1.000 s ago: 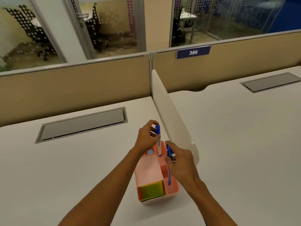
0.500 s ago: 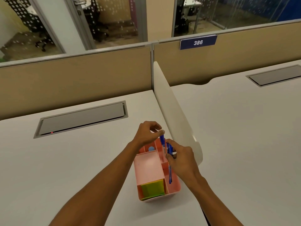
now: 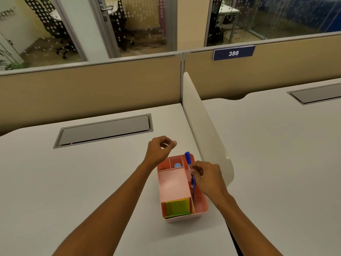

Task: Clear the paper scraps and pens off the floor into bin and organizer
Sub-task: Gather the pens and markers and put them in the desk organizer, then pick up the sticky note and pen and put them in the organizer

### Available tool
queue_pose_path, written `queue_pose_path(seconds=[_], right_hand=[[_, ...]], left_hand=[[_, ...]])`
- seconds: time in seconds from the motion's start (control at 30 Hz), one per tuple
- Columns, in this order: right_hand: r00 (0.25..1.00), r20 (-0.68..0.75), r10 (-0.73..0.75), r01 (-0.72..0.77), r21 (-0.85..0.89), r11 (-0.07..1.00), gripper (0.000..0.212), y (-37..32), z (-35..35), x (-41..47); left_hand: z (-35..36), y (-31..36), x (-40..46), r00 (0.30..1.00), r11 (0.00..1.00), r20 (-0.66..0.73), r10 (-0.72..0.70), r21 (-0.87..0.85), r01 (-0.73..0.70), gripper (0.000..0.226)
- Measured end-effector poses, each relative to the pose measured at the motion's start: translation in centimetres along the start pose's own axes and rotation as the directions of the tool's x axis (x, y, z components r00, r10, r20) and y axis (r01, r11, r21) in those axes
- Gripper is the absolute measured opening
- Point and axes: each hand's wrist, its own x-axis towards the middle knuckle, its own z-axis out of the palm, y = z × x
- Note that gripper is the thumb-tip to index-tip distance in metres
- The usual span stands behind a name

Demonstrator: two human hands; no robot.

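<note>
Your right hand (image 3: 208, 177) pinches blue pens (image 3: 193, 182) w/ thumb & fingers, tips down in the pink organizer's (image 3: 202, 207) long right compartment. One capped pen (image 3: 187, 157) stands at that compartment's far end. Your left hand (image 3: 160, 151) hovers just past the organizer's far-left corner, fingers loosely curled, holding nothing. Green sticky notes (image 3: 177, 207) fill its near compartment.

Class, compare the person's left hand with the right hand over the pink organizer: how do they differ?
The left hand holds nothing, its fingers loosely curled; the right hand pinches a blue pen. The left hovers beyond the organizer's far end; the right sits over its right-side slot. Both are bare and above the desk.
</note>
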Motion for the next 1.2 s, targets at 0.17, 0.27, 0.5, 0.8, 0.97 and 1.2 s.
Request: queue_pose_path(seconds=[0.17, 0.27, 0.5, 0.8, 0.97, 1.2], right_hand=[[1.0, 0.017, -0.001, 0.0, 0.015, 1.0, 0.023, -0.2, -0.8, 0.0], [0.999, 0.023, -0.047, 0.047, 0.008, 0.999, 0.019, -0.1, -1.5, 0.2], [0.984, 0.022, -0.175, 0.173, 0.078, 0.982, 0.024, -0.7, -2.8, -0.8], [0.92, 0.22, -0.325, 0.278, 0.22, 0.935, 0.027, -2.9, 1.2, -5.3], [0.75, 0.489, -0.446, 0.405, 0.194, 0.894, 0.036, -5.7, 5.3, -8.3], [0.664, 0.558, -0.497, 0.506, 0.153, 0.849, 0.033, -11.1, 13.6, -14.0]], left_hand=[[-1.7, -0.6, -1.2, 0.999, 0.999, -0.003, -0.04, 0.002, 0.04, 0.028], [-2.6, -0.7, -2.3, 0.998, 0.998, 0.013, -0.068, -0.009, 0.068, 0.031], [-4.9, -1.3, -7.0, 0.995, 0.994, -0.034, -0.096, -0.046, 0.095, 0.027], [-9.4, -5.0, -16.1, 0.967, 0.971, -0.118, -0.225, -0.108, 0.212, 0.022], [-12.4, -6.4, -20.7, 0.954, 0.961, -0.146, -0.261, -0.138, 0.241, 0.024], [-19.1, -11.2, -28.7, 0.947, 0.957, -0.161, -0.279, -0.129, 0.26, 0.015]])
